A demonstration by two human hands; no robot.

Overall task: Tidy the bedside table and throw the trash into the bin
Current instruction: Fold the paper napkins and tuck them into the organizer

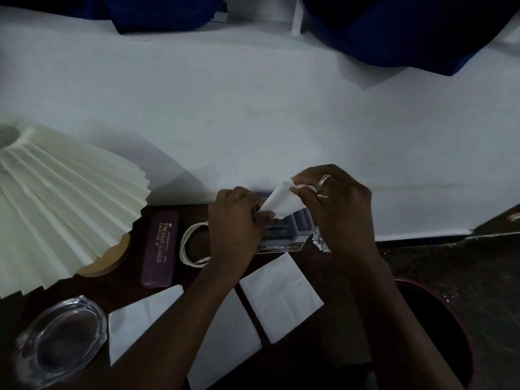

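Observation:
Both my hands hold one white tissue [281, 202] above the dark bedside table [332, 344]. My left hand [236, 226] pinches its lower corner and my right hand [337, 209], which wears a ring, pinches its upper edge. Under the tissue lies a grey box [284, 243] with printed lettering. Three more white tissues lie flat on the table: one [281, 296] near my right forearm, one [143, 319] left of my left forearm, one [225, 342] between my arms. A crumpled foil scrap [320, 240] sits beside the box. The dark red bin [439, 327] stands at the lower right.
A pleated cream lampshade [62, 209] on a wooden base [109, 260] fills the left. A purple spectacle case [160, 249] and a coiled white cable [191, 243] lie beside it. A glass ashtray [62, 342] is at the front left. A white-sheeted bed [281, 108] lies behind.

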